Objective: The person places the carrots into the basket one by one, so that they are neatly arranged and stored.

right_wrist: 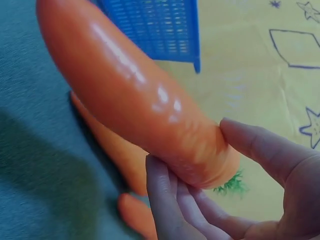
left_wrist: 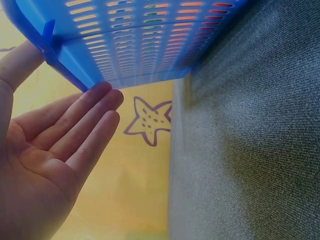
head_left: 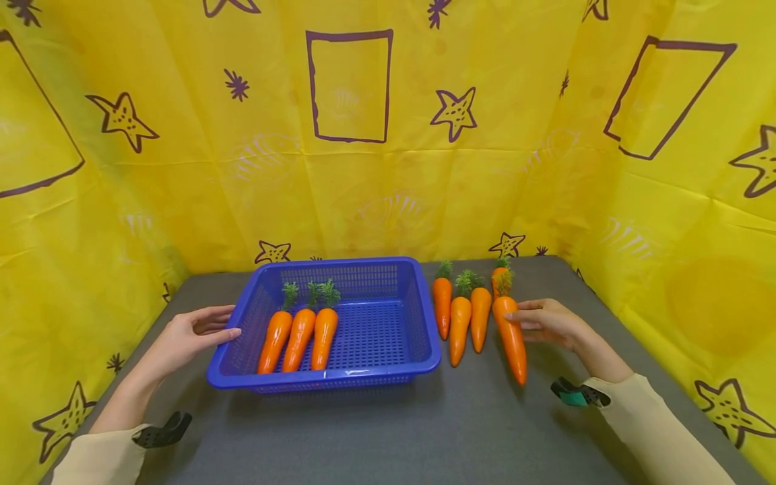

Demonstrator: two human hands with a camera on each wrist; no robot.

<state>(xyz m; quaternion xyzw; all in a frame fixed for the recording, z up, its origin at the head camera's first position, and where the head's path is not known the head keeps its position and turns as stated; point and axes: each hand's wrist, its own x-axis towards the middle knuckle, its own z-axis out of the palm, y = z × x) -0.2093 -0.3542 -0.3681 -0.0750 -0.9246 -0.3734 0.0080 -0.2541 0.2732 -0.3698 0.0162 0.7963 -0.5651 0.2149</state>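
Note:
My left hand (head_left: 188, 337) holds the left rim of a blue plastic basket (head_left: 388, 370), thumb over the edge and fingers outside it. In the left wrist view those fingers (left_wrist: 95, 117) reach the rim from outside. Three orange carrots with green tops, the middle one (head_left: 299, 340) among them, lie side by side in the basket's left half. My right hand (head_left: 554, 323) pinches another carrot (right_wrist: 135, 95) near its leafy end, between thumb and fingertips. This carrot appears raised above the table, its tip towards the near side.
Several more carrots (head_left: 459, 330) lie on the grey table (head_left: 376, 438) between the basket and my right hand. One carrot (head_left: 499, 275) is partly hidden behind the held one. Yellow cloth (head_left: 364, 182) with drawn starfish encloses the back and sides.

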